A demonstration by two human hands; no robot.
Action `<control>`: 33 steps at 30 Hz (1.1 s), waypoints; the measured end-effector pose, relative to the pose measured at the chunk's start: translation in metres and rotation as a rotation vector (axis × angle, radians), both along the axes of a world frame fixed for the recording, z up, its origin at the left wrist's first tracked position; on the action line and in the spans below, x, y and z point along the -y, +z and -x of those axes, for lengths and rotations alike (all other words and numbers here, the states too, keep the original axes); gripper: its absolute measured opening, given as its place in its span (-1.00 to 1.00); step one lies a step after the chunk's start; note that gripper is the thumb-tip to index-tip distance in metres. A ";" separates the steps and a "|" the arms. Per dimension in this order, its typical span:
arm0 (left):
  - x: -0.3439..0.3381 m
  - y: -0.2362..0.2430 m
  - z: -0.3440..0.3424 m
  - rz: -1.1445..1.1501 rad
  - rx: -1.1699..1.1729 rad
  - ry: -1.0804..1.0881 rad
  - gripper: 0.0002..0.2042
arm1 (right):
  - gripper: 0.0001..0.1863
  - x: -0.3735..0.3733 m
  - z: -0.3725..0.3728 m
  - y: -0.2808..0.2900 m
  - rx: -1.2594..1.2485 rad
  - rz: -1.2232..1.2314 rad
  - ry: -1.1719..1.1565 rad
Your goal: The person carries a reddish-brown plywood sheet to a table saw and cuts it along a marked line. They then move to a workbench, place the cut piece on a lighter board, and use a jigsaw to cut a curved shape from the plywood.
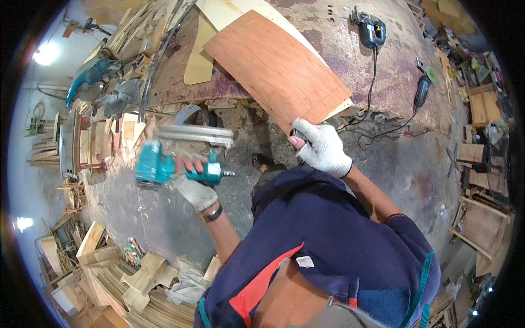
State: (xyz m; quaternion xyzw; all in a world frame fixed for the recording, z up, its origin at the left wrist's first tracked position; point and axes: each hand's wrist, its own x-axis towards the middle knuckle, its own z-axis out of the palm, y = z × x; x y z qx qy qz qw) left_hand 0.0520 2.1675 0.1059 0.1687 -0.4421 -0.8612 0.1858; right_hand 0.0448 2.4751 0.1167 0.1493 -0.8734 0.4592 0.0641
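Observation:
My left hand (196, 188), in a white glove with bare fingertips, is closed round the handle of a teal pneumatic nail gun (150, 167). The gun is blurred; its silver magazine (197, 135) lies along the far side and no hose is on its fitting. My right hand (328, 150), also gloved, is closed in front of my body at the near corner of a reddish-brown plywood sheet (273, 65). A small dark thing shows between its thumb and fingers; its kind is unclear. The sheet lies on the worktable (404, 60), its near corner jutting past the edge.
A jigsaw (372, 30) and an angle grinder (422, 90) rest on the table, their cords hanging near its edge. Pale boards (199, 52) lie beneath the plywood. Another teal power tool (90, 76) stands left. Scrap wood (147, 279) is piled at lower left, wooden frames (481, 227) at right.

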 end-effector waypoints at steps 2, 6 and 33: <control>-0.022 0.045 0.017 0.045 -0.408 -0.196 -0.84 | -0.45 0.000 -0.004 0.028 -0.143 0.026 0.012; -0.062 0.147 0.026 0.101 -0.759 -0.462 -0.76 | -0.25 0.000 -0.010 0.076 -0.376 0.089 0.117; -0.224 0.110 0.009 0.567 -0.398 -0.645 -0.69 | -0.04 -0.070 -0.039 0.064 -0.154 0.430 -0.013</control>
